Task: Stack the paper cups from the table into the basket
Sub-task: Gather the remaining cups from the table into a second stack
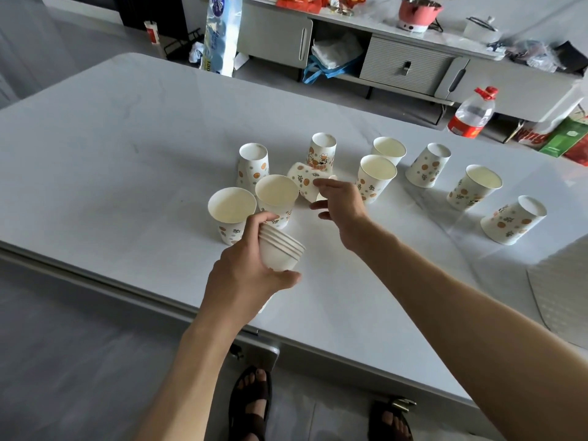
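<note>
My left hand [245, 275] grips a nested stack of paper cups [281, 249] above the near part of the white table [111, 154], rims pointing right. My right hand [339, 198] reaches to a cup lying on its side [302, 179], fingers spread and touching its rim end. Several white cups with orange dots stand around: two upright ones [232, 214] [276, 195] beside my left hand, inverted ones [253, 165] [323, 152] behind, more upright and inverted cups [377, 176] [474, 186] [512, 219] to the right. No basket is in view.
A grey cabinet [404, 65] stands beyond the table with a pink pot [418, 12] on top. A plastic bottle with a red cap [474, 113] and boxes [566, 135] sit on the floor at right. A textured sheet [560, 288] lies on the table's right edge.
</note>
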Demonstrator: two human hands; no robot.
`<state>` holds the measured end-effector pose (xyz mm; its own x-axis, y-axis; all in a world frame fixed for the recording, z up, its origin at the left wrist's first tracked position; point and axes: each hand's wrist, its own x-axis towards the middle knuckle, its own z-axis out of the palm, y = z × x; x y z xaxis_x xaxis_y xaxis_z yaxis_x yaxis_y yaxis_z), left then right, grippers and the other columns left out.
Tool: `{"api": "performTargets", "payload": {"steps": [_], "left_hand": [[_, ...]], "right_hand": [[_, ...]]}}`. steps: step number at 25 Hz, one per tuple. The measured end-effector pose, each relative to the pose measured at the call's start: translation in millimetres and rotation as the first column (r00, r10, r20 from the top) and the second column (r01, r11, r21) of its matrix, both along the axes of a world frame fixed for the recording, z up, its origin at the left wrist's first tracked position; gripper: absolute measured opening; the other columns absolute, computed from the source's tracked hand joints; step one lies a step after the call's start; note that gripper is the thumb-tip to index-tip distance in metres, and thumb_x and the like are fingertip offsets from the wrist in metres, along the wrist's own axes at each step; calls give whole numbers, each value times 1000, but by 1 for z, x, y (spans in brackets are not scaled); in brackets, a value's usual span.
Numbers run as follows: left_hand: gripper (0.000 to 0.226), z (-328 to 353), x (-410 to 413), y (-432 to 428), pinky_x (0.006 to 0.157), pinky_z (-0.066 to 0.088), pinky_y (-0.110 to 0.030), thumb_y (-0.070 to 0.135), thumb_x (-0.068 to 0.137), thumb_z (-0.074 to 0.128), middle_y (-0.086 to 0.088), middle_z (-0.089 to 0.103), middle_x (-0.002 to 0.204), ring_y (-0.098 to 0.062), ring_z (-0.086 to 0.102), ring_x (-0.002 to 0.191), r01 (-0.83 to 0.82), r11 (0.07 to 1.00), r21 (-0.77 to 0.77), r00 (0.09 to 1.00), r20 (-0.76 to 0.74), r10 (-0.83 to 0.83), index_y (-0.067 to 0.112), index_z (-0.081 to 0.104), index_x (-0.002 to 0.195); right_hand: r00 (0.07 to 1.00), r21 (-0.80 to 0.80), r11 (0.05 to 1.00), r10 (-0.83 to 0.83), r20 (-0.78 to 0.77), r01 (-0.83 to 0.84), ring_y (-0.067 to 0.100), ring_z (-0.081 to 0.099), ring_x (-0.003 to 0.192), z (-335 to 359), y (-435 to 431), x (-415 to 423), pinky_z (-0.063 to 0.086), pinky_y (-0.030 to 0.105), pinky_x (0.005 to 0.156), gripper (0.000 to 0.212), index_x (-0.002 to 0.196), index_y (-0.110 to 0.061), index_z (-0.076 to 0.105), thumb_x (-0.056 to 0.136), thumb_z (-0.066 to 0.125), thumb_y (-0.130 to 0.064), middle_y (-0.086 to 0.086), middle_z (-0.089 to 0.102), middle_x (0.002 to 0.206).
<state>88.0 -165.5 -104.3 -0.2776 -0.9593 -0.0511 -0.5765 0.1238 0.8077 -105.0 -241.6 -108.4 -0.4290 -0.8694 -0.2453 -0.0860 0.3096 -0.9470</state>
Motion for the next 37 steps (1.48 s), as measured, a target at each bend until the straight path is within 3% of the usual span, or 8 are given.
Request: {"api": "performTargets", "payload": {"steps": [5, 9, 16, 20, 23, 27, 32, 37], "left_hand": [[85, 0, -8, 2, 80, 50, -39, 34, 65, 85, 10, 62, 106, -27, 59, 95, 20, 1000, 6, 1000, -18, -20, 47, 34, 131], [97, 1, -12, 4, 88, 50, -43, 34, 64, 86, 7, 61, 118, -27, 58, 105, 40, 999, 10, 998, -49, -40, 49, 27, 140], [98, 1, -15, 5, 66, 48, -31, 29, 63, 84, 17, 59, 99, -20, 58, 85, 3, 993, -122, 999, -39, -8, 56, 24, 136], [75, -3, -9, 0, 64, 47, -32, 29, 64, 82, 21, 58, 88, -24, 61, 83, -94, 994, -62, 995, -35, 92, 45, 37, 122], [74, -4, -8, 0, 71, 51, -39, 33, 64, 81, 19, 57, 86, -27, 61, 85, -101, 995, -21, 995, 2, 102, 45, 34, 120], [76, -4, -7, 1, 69, 50, -37, 37, 61, 81, 21, 59, 88, -24, 61, 84, -98, 995, -9, 995, -11, 98, 51, 34, 120], [83, -3, -8, -1, 77, 53, -42, 52, 55, 83, 9, 63, 99, -25, 61, 88, -114, 993, 4, 991, -71, 114, 52, 35, 123], [92, -1, -18, 1, 76, 50, -39, 56, 52, 79, 11, 60, 104, -24, 60, 92, -75, 997, -10, 992, -107, 74, 53, 32, 132]], "right_hand": [[907, -308, 911, -350, -234, 273, 8, 61, 71, 20, 55, -23, 49, 28, 69, 17, 87, -27, 77, 83, 66, -14, -8, 71, 79], [933, -459, 887, -208, -293, 54, 7, 60, 68, 47, 96, -24, 48, 24, 67, 17, 93, -32, 67, 86, 65, -16, -9, 69, 71], [672, -87, 777, 475, -568, -623, 13, 52, 71, 43, 98, 10, 43, 25, 70, 14, 97, -11, 69, 98, 55, -15, -4, 66, 78], [754, -193, 805, 400, -521, -560, 8, 49, 64, 35, 73, 10, 41, 17, 63, 22, 98, -13, 69, 98, 48, -10, -16, 65, 81], [534, -124, 822, 239, -811, -555, 12, 52, 69, 25, 43, 9, 46, 27, 71, 26, 114, -17, 68, 89, 63, -11, -15, 64, 113], [344, 132, 779, 414, -843, -613, 26, 60, 84, 7, 22, 14, 50, 37, 77, 28, 118, -14, 67, 90, 65, -18, 3, 65, 117], [606, -110, 912, 168, -777, -395, 13, 43, 55, 7, 29, -3, 33, 30, 56, 30, 68, -6, 54, 94, 57, -20, -2, 47, 62], [927, -333, 930, 21, -374, -156, 6, 39, 56, 42, 61, -14, 34, 22, 56, 39, 67, -11, 51, 100, 49, -31, -4, 47, 60]]}}
